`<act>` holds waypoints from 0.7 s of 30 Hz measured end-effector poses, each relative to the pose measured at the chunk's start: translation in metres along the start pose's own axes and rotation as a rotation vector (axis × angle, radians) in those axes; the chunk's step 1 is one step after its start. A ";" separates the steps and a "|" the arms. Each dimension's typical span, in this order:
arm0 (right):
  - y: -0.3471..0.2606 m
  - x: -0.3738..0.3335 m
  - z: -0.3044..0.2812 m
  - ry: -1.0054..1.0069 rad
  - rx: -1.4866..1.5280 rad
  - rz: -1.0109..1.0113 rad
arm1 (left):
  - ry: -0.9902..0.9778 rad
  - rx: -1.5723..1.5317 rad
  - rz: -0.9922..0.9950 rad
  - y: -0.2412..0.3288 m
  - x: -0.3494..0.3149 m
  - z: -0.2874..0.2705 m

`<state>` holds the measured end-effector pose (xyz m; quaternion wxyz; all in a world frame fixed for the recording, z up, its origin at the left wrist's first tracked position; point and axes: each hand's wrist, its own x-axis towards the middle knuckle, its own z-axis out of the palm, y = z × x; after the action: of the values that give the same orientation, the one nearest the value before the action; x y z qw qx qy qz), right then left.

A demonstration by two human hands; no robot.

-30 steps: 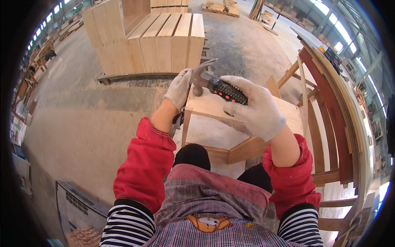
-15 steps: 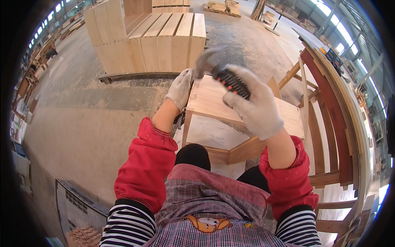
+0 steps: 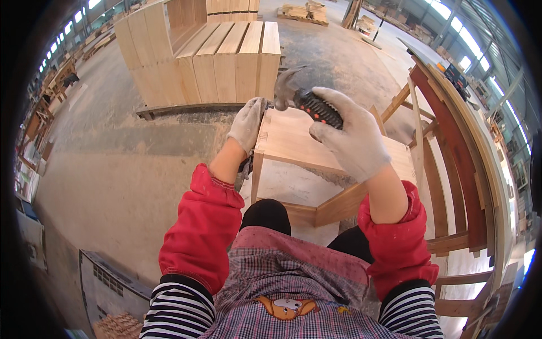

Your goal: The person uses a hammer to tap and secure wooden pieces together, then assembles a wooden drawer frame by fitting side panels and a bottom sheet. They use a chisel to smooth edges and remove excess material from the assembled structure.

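Note:
My right hand (image 3: 355, 133), in a pale work glove, is closed round the black ribbed grip of a claw hammer (image 3: 319, 108). The metal hammer head hangs over the far left corner of an open wooden box frame (image 3: 305, 133). At that same corner is my gloved left hand (image 3: 247, 125), its fingers bent and pressed together against the outer side. What those fingers hold is hidden. A narrow gap separates the hammer head from the left fingertips. The frame has jointed corners and lies in front of my knees.
Pale wooden boxes (image 3: 226, 73) stand in a row on a low pallet beyond my left hand. To my right runs a long wooden rack (image 3: 451, 141) with upright slats. A grey crate (image 3: 110, 288) with a grille stands at lower left. Stacked boards (image 3: 302, 14) lie farther off.
The hammer head has shifted slightly right, away from my left fingertips, and the grip has tilted a little. My left hand stays at the box corner.

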<state>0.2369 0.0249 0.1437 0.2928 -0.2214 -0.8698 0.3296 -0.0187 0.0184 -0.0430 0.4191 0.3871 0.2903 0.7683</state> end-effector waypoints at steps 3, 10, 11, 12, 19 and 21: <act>0.000 -0.021 0.004 -0.046 0.152 0.051 | 0.004 -0.068 0.035 -0.001 0.000 0.010; 0.002 -0.081 -0.024 -0.145 0.710 0.444 | 0.187 0.124 -0.106 0.031 -0.022 0.024; 0.008 -0.093 -0.023 -0.183 0.900 0.497 | 0.128 0.082 -0.096 0.027 -0.027 0.012; 0.017 -0.110 -0.012 -0.154 1.125 0.540 | 0.050 0.175 -0.097 0.033 -0.030 0.020; 0.077 -0.161 0.070 -0.232 1.489 1.032 | -0.131 0.460 -0.101 0.079 -0.052 0.070; 0.067 -0.153 0.087 -0.123 1.569 1.264 | -0.104 0.416 -0.094 0.076 -0.052 0.068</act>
<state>0.3049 -0.0560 -0.0122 0.0819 -0.3692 -0.1443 0.9144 0.0244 -0.0550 0.0335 0.3798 0.4904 0.4383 0.6505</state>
